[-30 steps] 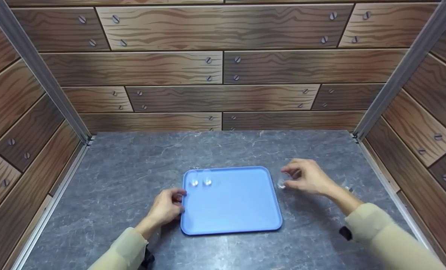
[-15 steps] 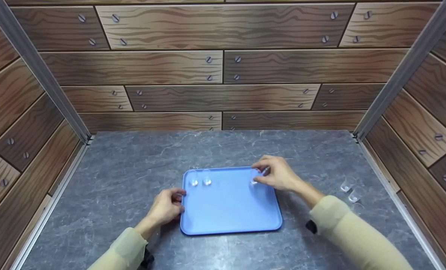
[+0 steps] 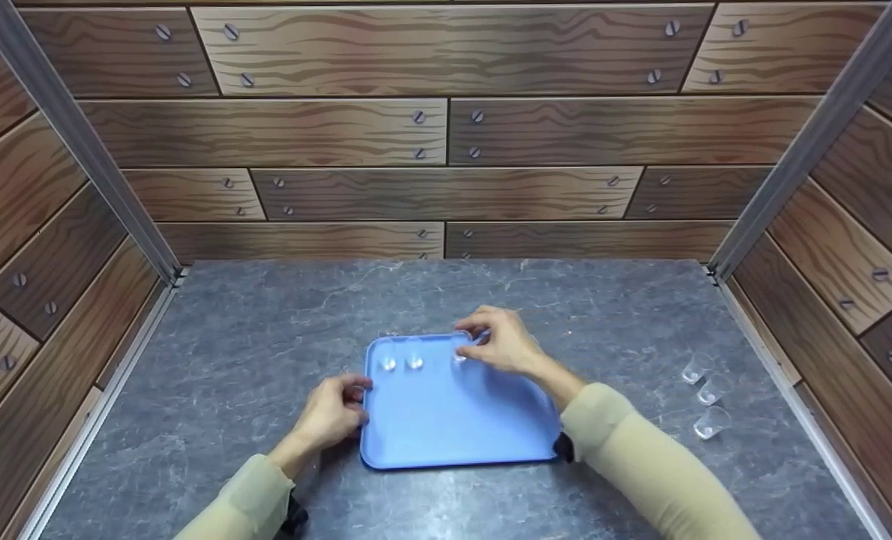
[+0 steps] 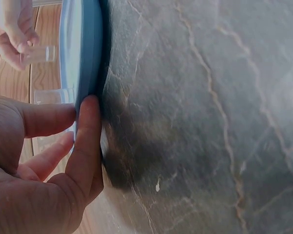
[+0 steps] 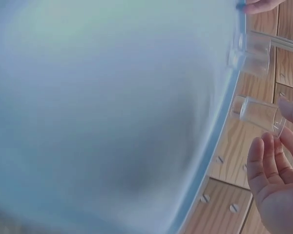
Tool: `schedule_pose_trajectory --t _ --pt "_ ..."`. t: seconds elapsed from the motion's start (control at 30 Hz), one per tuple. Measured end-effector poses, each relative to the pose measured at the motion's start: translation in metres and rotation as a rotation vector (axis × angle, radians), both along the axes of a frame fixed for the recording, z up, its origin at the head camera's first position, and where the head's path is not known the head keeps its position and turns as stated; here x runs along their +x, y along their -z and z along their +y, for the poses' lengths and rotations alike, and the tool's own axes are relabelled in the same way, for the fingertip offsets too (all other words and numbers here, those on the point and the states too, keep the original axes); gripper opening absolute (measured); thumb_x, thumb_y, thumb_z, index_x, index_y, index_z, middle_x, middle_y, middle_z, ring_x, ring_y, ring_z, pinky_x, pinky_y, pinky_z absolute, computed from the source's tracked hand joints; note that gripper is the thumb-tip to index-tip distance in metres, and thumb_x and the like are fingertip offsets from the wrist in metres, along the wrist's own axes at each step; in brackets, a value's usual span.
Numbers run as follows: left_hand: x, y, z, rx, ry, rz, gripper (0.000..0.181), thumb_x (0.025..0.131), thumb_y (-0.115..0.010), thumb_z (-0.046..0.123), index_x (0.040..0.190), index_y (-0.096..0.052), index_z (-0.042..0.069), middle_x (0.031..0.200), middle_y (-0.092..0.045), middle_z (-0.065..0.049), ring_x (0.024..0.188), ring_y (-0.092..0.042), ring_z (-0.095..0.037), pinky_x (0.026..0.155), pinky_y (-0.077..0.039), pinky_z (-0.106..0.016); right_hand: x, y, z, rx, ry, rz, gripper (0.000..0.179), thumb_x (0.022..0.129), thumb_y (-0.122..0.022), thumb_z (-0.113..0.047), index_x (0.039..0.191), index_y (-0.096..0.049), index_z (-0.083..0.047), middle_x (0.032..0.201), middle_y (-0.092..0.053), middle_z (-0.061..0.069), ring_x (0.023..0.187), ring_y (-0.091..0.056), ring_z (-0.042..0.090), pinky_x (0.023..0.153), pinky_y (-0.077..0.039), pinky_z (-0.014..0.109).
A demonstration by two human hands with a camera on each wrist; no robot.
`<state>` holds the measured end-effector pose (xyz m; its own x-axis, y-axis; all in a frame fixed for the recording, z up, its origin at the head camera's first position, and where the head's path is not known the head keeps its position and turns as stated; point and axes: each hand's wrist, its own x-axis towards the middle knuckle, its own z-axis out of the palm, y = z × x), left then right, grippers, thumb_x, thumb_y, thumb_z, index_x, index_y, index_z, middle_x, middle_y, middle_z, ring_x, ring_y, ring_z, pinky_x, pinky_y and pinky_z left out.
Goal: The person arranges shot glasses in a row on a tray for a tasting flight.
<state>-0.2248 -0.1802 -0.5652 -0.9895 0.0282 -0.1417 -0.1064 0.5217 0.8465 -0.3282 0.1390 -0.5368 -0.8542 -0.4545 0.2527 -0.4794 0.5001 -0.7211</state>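
A blue rectangular tray [image 3: 453, 427] lies on the table. Along its left side, my left hand [image 3: 329, 411] pinches the rim; the left wrist view has the thumb and a finger [image 4: 89, 122] on either side of that edge. Two small clear shot glasses [image 3: 414, 362] stand side by side in the tray's far left corner. My right hand [image 3: 502, 341] holds a third clear shot glass [image 5: 260, 115] over the far part of the tray, to the right of that pair. Thumb and fingertips grip it near its open end, thick base downward.
To the right of the tray, three more clear shot glasses [image 3: 712, 390] stand in a short row on the grey marbled table [image 3: 265, 315]. Wood-patterned walls [image 3: 446, 135] with metal corner posts [image 3: 798, 142] enclose the table at the back and sides.
My right hand has carried its shot glass leftward, from beside the tray to above its far part. The row of glasses at right has come into view from behind the arm. My left hand stays put.
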Motion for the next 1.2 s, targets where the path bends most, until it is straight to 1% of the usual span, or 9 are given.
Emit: schedule_pose_trajectory --t 0.17,0.37,0.43,0.5,0.73,0.97,1.13,1.2 --pt "0.000 -0.001 0.001 0.043 0.003 -0.015 0.054 0.077 -0.067 -0.016 0.126 -0.079 0.001 0.106 -0.073 -0.015 0.087 -0.068 -0.018 0.061 -0.069 -0.037 -0.002 0.003 -0.016 -0.005 0.013 -0.020 0.038 0.085 -0.092 -0.007 0.121 -0.083 0.004 0.106 -0.078 0.020 0.098 -0.080 0.036 0.089 -0.071 0.052" --pt "0.000 0.000 0.001 0.029 -0.001 -0.017 0.052 0.078 -0.067 -0.016 0.126 -0.079 0.002 0.106 -0.074 -0.014 0.088 -0.069 -0.018 0.061 -0.069 -0.036 -0.003 0.007 -0.026 0.016 0.031 -0.034 0.038 0.084 -0.094 -0.008 0.119 -0.084 0.003 0.103 -0.077 0.018 0.096 -0.078 0.033 0.086 -0.071 0.038" --pt "0.000 0.000 0.001 0.022 -0.002 -0.021 0.052 0.078 -0.068 -0.016 0.126 -0.079 0.002 0.107 -0.073 -0.014 0.088 -0.069 -0.018 0.062 -0.069 -0.036 -0.003 0.009 -0.029 0.024 0.032 -0.028 0.039 0.084 -0.095 -0.009 0.119 -0.084 0.002 0.103 -0.077 0.018 0.096 -0.079 0.033 0.086 -0.071 0.036" --pt "0.000 0.001 0.001 0.019 -0.003 -0.019 0.051 0.078 -0.068 -0.016 0.125 -0.079 0.002 0.106 -0.073 -0.014 0.087 -0.068 -0.018 0.061 -0.068 -0.035 -0.002 0.011 -0.032 0.029 0.032 -0.021 0.039 0.083 -0.095 -0.009 0.119 -0.084 0.002 0.103 -0.078 0.018 0.096 -0.079 0.034 0.087 -0.070 0.038" --pt "0.001 0.002 0.001 0.007 -0.003 -0.009 0.051 0.078 -0.068 -0.015 0.124 -0.079 0.003 0.104 -0.073 -0.012 0.085 -0.068 -0.017 0.060 -0.067 -0.034 -0.003 0.016 -0.037 0.037 0.043 -0.031 0.039 0.083 -0.095 -0.011 0.119 -0.084 0.001 0.104 -0.079 0.017 0.096 -0.078 0.033 0.093 -0.068 0.054" --pt "0.000 0.002 0.000 -0.005 -0.002 0.009 0.053 0.076 -0.069 -0.015 0.124 -0.080 0.003 0.103 -0.073 -0.012 0.085 -0.069 -0.016 0.063 -0.066 -0.032 -0.002 0.016 -0.037 0.043 0.046 -0.043 0.039 0.083 -0.096 -0.012 0.119 -0.084 -0.001 0.105 -0.079 0.015 0.096 -0.078 0.031 0.092 -0.068 0.053" --pt "-0.001 0.001 -0.001 -0.011 0.006 0.011 0.054 0.075 -0.069 -0.015 0.125 -0.080 0.004 0.104 -0.074 -0.010 0.087 -0.069 -0.015 0.066 -0.064 -0.029 -0.003 0.016 -0.036 0.030 0.036 -0.052 0.042 0.084 -0.097 -0.012 0.121 -0.083 0.000 0.105 -0.079 0.016 0.096 -0.078 0.031 0.094 -0.068 0.056" --pt "-0.001 0.001 -0.002 -0.012 0.011 0.014 0.054 0.075 -0.069 -0.014 0.125 -0.080 0.004 0.104 -0.075 -0.010 0.087 -0.070 -0.015 0.066 -0.063 -0.028 -0.003 0.015 -0.034 0.030 0.029 -0.052 0.044 0.084 -0.097 -0.013 0.123 -0.082 0.001 0.106 -0.079 0.017 0.096 -0.078 0.030 0.094 -0.068 0.055"
